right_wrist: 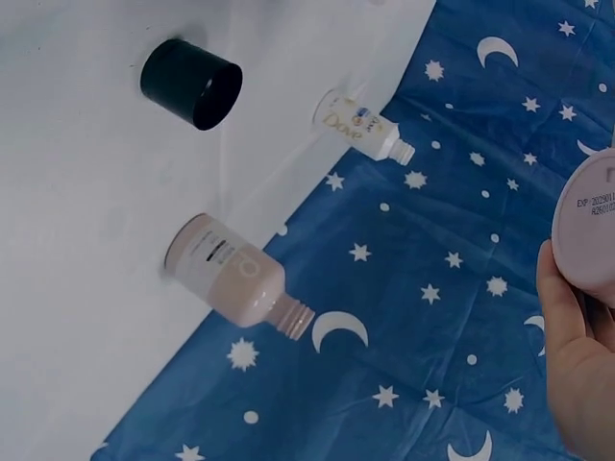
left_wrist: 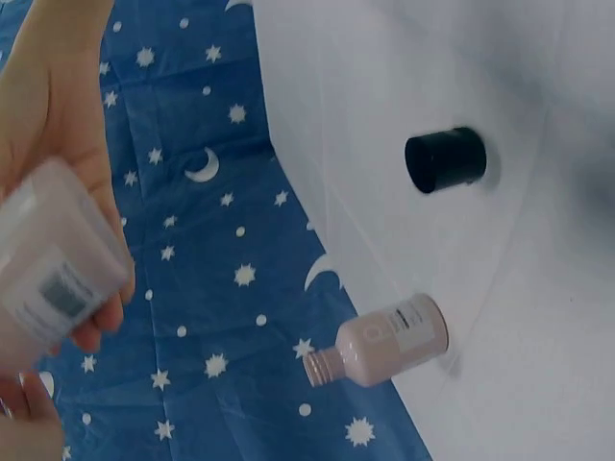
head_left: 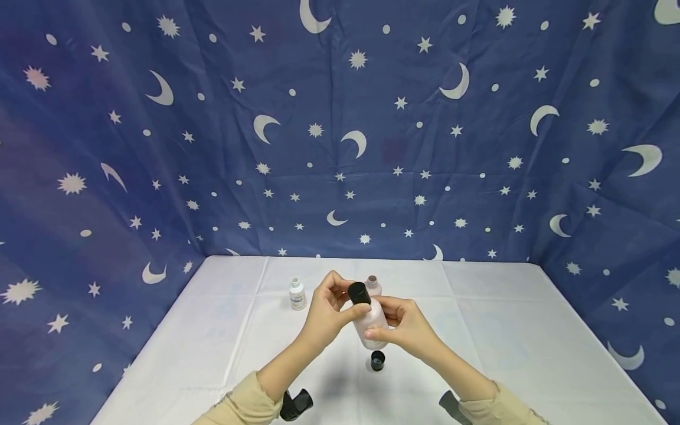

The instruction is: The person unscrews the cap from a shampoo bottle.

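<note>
Both hands hold a pale pink bottle (head_left: 372, 324) tilted above the table. Its black cap (head_left: 359, 293) points up toward the left. My left hand (head_left: 329, 304) pinches the bottle around the cap end, with the thumb across the front near the cap's base. My right hand (head_left: 406, 326) grips the body, thumb on the near side. A loose black cap (head_left: 378, 360) sits on the table beneath. Behind the held bottle stands a second pink bottle (right_wrist: 231, 269), its threaded neck uncapped. Printed text shows on the held bottle's base (right_wrist: 598, 226) in the right wrist view.
A small white Dove bottle (head_left: 297, 298) with no cap stands toward the back left. White cloth covers the table (head_left: 212, 336). A blue curtain (head_left: 372, 118) with moons and stars rises behind and at both sides. Dark devices (head_left: 297, 405) sit by the wrists.
</note>
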Action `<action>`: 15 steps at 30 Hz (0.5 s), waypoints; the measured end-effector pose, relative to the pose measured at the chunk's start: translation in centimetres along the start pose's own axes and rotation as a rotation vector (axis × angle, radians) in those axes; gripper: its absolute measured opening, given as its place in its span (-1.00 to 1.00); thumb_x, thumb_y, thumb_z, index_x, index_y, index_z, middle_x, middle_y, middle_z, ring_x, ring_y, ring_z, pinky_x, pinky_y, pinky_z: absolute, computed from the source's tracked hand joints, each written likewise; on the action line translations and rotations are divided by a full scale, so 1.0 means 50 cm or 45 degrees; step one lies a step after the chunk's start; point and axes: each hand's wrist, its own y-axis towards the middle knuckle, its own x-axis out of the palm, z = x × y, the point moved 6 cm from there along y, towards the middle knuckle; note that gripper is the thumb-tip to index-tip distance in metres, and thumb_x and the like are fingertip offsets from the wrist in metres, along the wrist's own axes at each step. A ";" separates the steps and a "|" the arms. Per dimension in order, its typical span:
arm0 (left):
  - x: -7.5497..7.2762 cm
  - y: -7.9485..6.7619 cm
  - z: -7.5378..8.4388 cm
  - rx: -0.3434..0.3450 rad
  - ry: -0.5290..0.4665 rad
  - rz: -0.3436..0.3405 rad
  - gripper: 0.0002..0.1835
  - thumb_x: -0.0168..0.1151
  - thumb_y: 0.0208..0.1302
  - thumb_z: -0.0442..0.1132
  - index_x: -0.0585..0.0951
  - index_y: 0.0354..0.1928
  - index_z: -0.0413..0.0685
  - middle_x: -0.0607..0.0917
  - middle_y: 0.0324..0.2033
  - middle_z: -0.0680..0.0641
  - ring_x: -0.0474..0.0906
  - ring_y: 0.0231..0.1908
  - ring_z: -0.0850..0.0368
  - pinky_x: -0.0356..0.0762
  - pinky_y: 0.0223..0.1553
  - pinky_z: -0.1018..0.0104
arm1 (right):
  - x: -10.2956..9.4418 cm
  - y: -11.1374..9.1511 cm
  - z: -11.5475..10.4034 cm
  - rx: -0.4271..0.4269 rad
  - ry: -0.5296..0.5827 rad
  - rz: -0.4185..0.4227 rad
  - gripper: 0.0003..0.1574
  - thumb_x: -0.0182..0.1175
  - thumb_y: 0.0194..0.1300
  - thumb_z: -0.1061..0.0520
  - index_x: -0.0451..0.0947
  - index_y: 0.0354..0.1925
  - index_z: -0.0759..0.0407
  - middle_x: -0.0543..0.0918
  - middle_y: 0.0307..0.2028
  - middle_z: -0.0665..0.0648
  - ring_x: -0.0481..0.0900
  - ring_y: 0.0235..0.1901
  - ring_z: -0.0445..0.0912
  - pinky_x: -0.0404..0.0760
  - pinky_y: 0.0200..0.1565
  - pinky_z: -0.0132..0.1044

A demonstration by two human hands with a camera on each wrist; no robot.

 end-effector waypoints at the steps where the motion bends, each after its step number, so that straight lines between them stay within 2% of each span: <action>1: 0.000 -0.001 -0.001 -0.005 0.015 0.032 -0.48 0.46 0.01 -0.23 0.34 -0.22 -0.42 0.55 -0.23 0.13 0.53 -0.16 0.36 0.48 0.08 0.52 | 0.001 0.001 0.001 0.003 0.003 0.005 -0.33 0.39 0.06 0.22 0.42 0.06 0.57 0.61 -0.10 0.51 0.65 -0.24 -0.34 0.66 -0.15 -0.43; 7: -0.001 -0.005 0.004 -0.019 0.077 0.165 -0.55 0.44 0.01 -0.31 0.39 -0.16 -0.32 0.53 -0.22 0.05 0.50 -0.18 0.30 0.53 -0.01 0.49 | 0.001 0.006 0.005 -0.001 -0.007 0.022 -0.35 0.39 0.08 0.19 0.44 0.05 0.54 0.62 -0.11 0.49 0.65 -0.24 -0.33 0.66 -0.16 -0.41; 10: -0.001 -0.008 0.005 -0.043 0.092 0.185 -0.54 0.43 0.01 -0.34 0.38 -0.13 -0.32 0.52 -0.20 0.00 0.49 -0.16 0.29 0.54 -0.02 0.50 | 0.002 0.006 0.006 0.012 -0.007 0.016 -0.34 0.39 0.08 0.18 0.44 0.06 0.55 0.62 -0.12 0.49 0.65 -0.25 -0.33 0.67 -0.16 -0.41; 13: -0.002 -0.008 0.006 -0.029 0.098 0.129 -0.44 0.44 0.03 -0.28 0.37 0.00 -0.32 0.51 -0.10 -0.08 0.48 -0.09 0.31 0.53 0.02 0.49 | 0.000 0.005 0.005 0.013 -0.021 0.016 -0.33 0.39 0.09 0.18 0.43 0.07 0.56 0.61 -0.11 0.49 0.65 -0.25 -0.34 0.66 -0.17 -0.41; 15: 0.000 -0.006 0.008 -0.005 0.086 0.017 -0.33 0.42 0.06 -0.20 0.34 0.16 -0.28 0.47 0.06 -0.16 0.46 0.03 0.30 0.50 0.11 0.42 | -0.001 0.004 0.001 0.011 -0.025 0.019 -0.33 0.38 0.09 0.20 0.42 0.07 0.56 0.61 -0.10 0.49 0.64 -0.25 -0.34 0.66 -0.16 -0.40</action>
